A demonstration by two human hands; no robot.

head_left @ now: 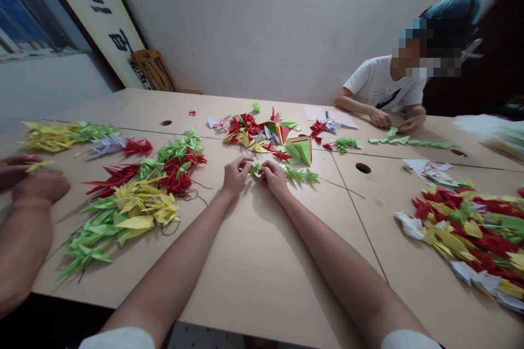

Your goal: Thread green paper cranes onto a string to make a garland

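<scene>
A small green folded paper crane (256, 169) is between my two hands, just above the table. My right hand (274, 179) has its fingers closed on the crane's right side. On the other side, my left hand (236, 175) is pinched, its fingertips close to the crane; what they grip is too small to make out. A strung row of green paper cranes (302, 175) lies just right of my right hand, and a dark thread (344, 186) trails from it across the table.
Ahead lies a pile of red, yellow and green cranes (249, 128) beside green folded paper (299, 150). Strung cranes (143, 202) lie left, a large colourful heap (475, 234) right. A person (385, 84) works opposite; another person's hands (39, 180) hold yellow paper at left.
</scene>
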